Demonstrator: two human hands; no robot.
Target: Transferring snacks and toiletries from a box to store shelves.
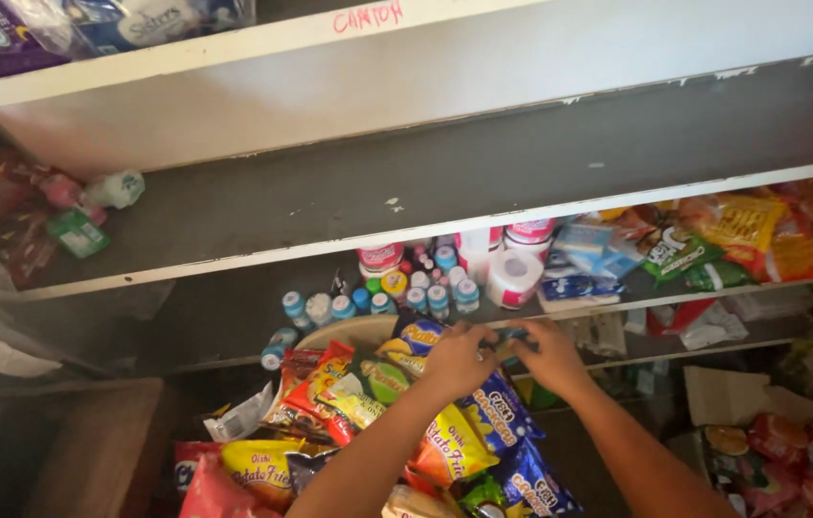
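With my left hand point(457, 357) and right hand point(548, 353) I pinch a small dark blue packet point(507, 338) together above the heaped crinkly snack bags point(406, 422), not yet set on the near grey shelf point(234, 317) of small blue-capped bottles point(377, 302).

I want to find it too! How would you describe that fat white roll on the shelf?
Look at the lower white-edged shelf, just above both hands. Right of the blue-capped little bottles lies a white paper-wrapped roll, the only round, plain white thing there.
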